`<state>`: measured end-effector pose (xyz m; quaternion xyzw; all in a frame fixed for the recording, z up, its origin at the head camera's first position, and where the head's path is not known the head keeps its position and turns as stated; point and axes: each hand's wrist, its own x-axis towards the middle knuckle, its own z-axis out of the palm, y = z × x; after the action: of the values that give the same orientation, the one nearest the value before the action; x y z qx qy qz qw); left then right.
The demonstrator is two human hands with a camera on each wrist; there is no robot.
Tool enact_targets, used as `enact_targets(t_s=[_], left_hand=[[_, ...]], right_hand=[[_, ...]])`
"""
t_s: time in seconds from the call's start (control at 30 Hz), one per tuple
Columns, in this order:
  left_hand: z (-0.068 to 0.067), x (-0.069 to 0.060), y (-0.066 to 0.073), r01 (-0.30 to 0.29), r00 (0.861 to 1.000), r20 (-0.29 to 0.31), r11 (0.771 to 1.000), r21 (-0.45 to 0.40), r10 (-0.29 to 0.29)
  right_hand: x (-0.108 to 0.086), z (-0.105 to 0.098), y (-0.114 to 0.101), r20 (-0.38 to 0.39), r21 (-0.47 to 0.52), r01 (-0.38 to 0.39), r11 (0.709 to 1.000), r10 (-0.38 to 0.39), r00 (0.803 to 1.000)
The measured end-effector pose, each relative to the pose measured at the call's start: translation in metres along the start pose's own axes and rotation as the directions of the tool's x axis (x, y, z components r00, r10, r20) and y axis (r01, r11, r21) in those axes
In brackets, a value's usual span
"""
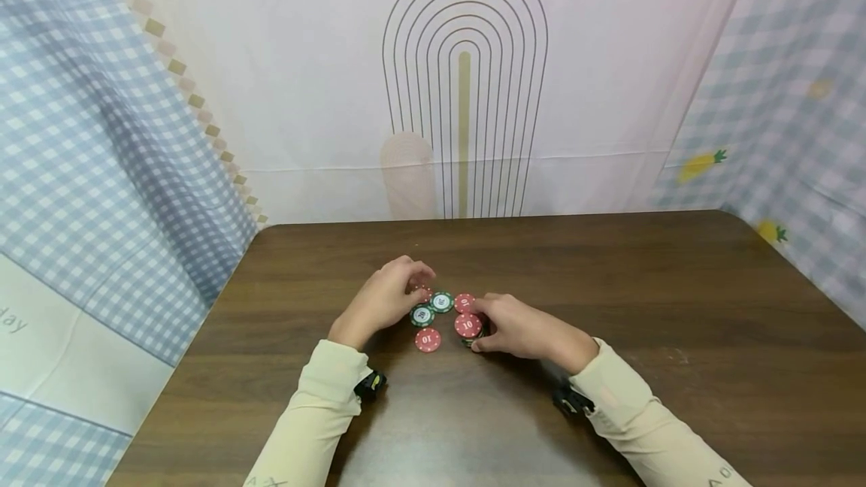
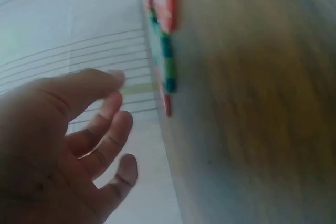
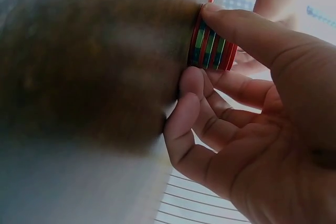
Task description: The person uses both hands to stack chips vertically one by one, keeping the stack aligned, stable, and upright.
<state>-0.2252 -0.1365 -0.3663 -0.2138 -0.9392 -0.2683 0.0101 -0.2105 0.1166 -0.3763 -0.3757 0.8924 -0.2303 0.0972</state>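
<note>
Brown wooden tabletop [image 1: 298, 374] spreads below me in the head view, with my right hand [image 1: 524, 328] curled round a chip stack [image 1: 467, 324] that is red on top. Just beyond that stack lies a flat red chip [image 1: 464, 303]. Two green chips [image 1: 442, 302] lie close together beside my left hand [image 1: 386, 297], whose thumb partly hides another red one; a nearer red chip [image 1: 428, 340] rests apart. From the left wrist I get blurred, edge-on chips; that grip is loosely spread, fingers bent, nothing visibly held, and I cannot tell whether it touches a chip. From the right wrist, my grip is closed to the stack's width, thumb and fingers pinching its banded red and green edges.
</note>
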Motion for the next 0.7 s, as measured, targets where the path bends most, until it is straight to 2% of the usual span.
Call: enact_targets(t_s=[0.1,0.37,0.7], left_hand=[[0.0009,-0.0022,-0.0013,0.02,1.0,0.022,0.997,0.075,-0.021],[0.0001,-0.0062,-0.0001,0.048,0.991,0.114,0.988,0.145,-0.064],[-0.0007,-0.0086,0.0012,0.096,0.989,0.091,0.978,0.185,-0.114]], right_hand=[[0.0003,0.0005,0.0003,0.007,0.009,-0.015,1.0,0.015,1.0],[0.0003,0.0001,-0.0019,0.019,0.024,-0.043,0.999,0.043,0.999],[-0.0002,0.0003,-0.0012,0.016,0.026,-0.045,0.999,0.045,0.999]])
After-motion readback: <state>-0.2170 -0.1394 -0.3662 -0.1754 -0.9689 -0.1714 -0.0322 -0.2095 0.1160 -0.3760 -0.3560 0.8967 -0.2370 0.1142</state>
